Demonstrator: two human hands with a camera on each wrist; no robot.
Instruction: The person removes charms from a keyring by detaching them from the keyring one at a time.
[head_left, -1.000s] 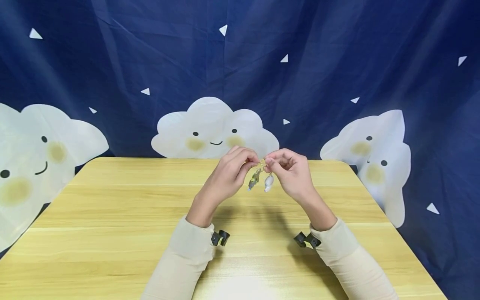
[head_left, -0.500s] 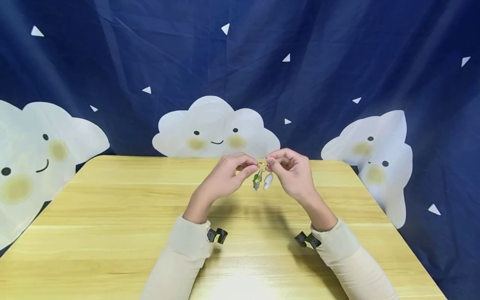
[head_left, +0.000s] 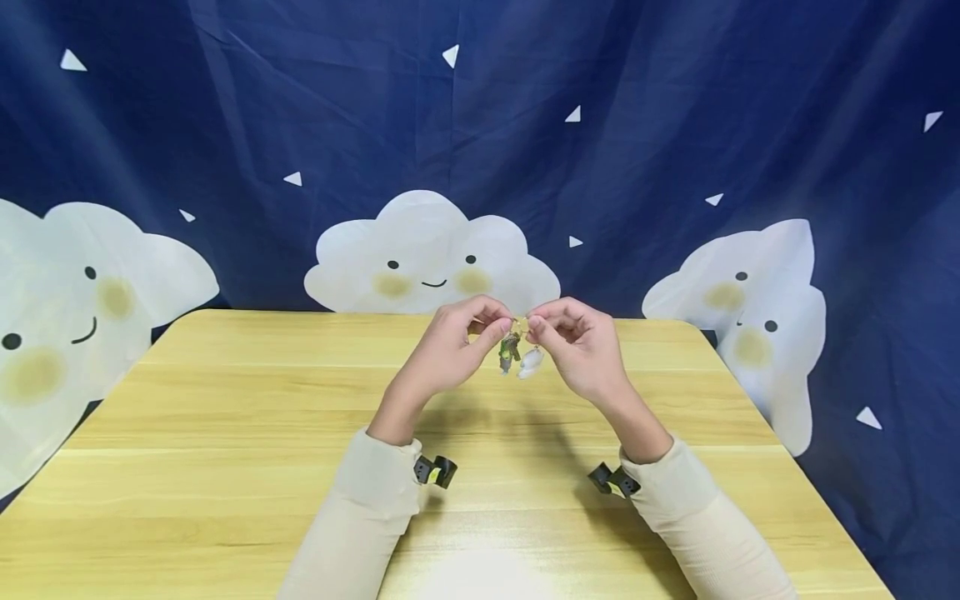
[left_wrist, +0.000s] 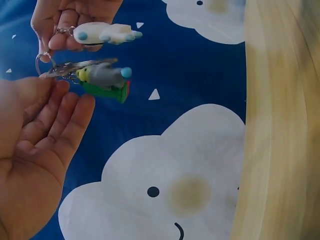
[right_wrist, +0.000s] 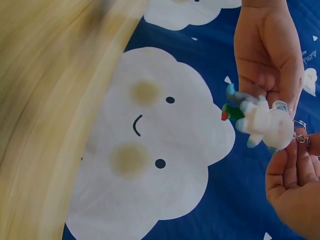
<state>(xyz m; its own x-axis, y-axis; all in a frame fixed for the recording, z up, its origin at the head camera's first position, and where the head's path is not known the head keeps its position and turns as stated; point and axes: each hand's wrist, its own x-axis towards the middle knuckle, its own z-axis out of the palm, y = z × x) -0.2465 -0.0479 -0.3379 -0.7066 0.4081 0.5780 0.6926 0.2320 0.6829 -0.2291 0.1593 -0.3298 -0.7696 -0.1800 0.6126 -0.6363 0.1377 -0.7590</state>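
Note:
In the head view, my left hand (head_left: 450,354) and right hand (head_left: 588,350) meet above the table, thumbs and fingertips pinching a small key ring (left_wrist: 36,65) from either side. A white figurine charm with pale blue spots (left_wrist: 102,33) dangles by its short chain near my right fingers; the right wrist view also has this white charm (right_wrist: 270,125) close up. Beside my left fingertips hang a grey figurine charm with a yellow face (left_wrist: 102,75), a green piece with a red edge (left_wrist: 107,91), and flat metal keys (left_wrist: 75,66). Fingertips partly hide the ring.
A light wooden table (head_left: 225,467) spreads below the hands. Behind its far edge hangs a dark blue curtain (head_left: 495,150) printed with smiling white clouds and small triangles. Black wrist cameras sit at both cuffs, the left camera (head_left: 435,472) and the right camera (head_left: 615,480).
My left fingers have shifted slightly on the ring, first loosening, then pinching closer again. The charms have swung and turned a little. My right hand stays nearly in place.

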